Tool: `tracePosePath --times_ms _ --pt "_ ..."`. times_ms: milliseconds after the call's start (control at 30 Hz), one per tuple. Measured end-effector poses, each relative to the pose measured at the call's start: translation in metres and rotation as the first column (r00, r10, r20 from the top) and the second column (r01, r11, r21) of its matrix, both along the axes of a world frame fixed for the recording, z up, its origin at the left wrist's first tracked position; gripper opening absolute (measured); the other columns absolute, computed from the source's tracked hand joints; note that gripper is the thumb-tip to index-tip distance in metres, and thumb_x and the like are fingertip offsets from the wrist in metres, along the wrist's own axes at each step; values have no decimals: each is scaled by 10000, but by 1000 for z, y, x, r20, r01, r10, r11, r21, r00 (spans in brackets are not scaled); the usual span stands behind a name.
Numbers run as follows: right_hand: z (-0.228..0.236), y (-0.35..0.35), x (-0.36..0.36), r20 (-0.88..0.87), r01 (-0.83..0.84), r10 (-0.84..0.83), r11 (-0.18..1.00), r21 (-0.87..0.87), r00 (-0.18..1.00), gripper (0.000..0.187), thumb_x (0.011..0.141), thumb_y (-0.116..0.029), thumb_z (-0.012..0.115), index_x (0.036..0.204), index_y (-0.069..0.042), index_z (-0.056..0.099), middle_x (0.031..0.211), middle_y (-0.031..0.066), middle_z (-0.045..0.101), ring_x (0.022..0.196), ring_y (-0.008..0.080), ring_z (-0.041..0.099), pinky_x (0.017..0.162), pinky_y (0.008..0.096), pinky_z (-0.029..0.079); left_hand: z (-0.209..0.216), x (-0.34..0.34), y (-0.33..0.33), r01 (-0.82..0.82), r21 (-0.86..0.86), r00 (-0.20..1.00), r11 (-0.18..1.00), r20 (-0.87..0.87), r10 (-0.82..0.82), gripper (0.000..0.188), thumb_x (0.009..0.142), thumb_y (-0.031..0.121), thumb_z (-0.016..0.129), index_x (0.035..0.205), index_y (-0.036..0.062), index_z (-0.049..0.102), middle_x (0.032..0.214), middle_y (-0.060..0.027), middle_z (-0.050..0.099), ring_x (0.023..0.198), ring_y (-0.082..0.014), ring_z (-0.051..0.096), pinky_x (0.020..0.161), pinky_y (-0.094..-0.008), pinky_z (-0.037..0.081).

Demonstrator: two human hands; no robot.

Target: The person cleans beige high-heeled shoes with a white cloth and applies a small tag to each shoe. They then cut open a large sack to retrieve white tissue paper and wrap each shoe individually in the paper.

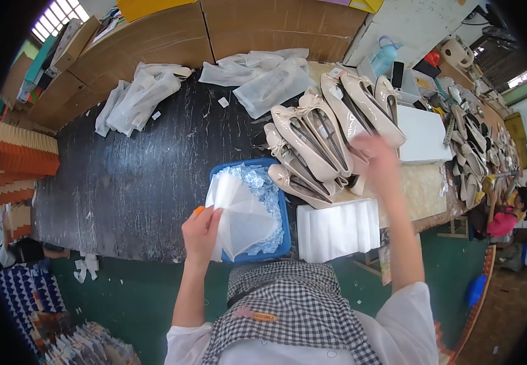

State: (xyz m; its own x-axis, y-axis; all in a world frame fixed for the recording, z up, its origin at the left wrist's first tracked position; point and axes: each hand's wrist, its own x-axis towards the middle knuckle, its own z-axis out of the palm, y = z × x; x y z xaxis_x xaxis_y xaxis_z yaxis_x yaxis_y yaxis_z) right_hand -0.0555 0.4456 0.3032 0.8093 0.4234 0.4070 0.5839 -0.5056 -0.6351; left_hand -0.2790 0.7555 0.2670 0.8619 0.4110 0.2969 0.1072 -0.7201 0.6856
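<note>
My left hand (201, 233) is closed on a thin white translucent pouch (245, 225), pinching its edge over a blue basket (286, 240). Something orange shows on one of its fingers. Small blue-and-white packets (256, 177) fill the basket beneath the pouch. My right hand (376, 155) is over the pile of beige ballet flats (309, 143), smeared by motion, so I cannot tell whether it grips one. The flats have small bows and dark strips inside. In front of them lies a stack of white pouches (337, 230).
Shoes in translucent pouches (144, 100) lie along the far side of the black table (123, 176). A white box (423, 135), a phone (397, 74) and a blue bottle (385, 55) stand at the right. Farther right, another person (502, 222) is beside more shoes (467, 143).
</note>
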Motion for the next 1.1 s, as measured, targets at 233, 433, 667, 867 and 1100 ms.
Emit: tracePosePath --times_ms 233,433,667,867,1100 --pt "14 -62 74 -38 125 -139 960 -250 990 350 760 -78 660 1097 -50 568 1098 171 580 1073 328 551 941 356 414 -8 41 -12 116 -45 990 992 -69 -119 144 847 154 633 837 11 655 719 -144 607 629 -319 598 566 -384 459" --pt "54 -38 12 -229 -25 -9 989 -148 973 512 747 99 528 1228 -71 564 1284 136 559 1257 300 471 979 325 406 -18 67 -8 128 -18 972 992 -197 -129 173 841 184 629 856 21 683 750 -176 625 675 -347 614 615 -416 473" --pt "58 24 -116 -332 -437 314 797 -416 890 472 763 42 564 1214 -92 603 1238 131 588 1104 276 588 906 340 488 -14 67 -12 301 93 916 949 -307 -260 122 815 167 631 866 59 656 731 -162 613 651 -319 626 578 -411 490" --pt "-24 82 -135 -930 362 367 868 340 -4 431 945 -143 519 1355 -38 438 1265 74 550 1080 187 583 906 331 498 15 16 -63 351 -177 935 919 14 -354 164 790 97 685 948 54 679 712 -115 623 635 -279 637 552 -346 508" --pt "-28 208 -61 -580 196 539 607 770 611 563 949 -203 524 1441 -109 266 1312 102 451 1191 171 460 1025 326 360 61 45 13 -92 -490 992 867 27 120 139 833 58 633 747 -51 635 570 -2 511 540 -49 438 481 -244 342"
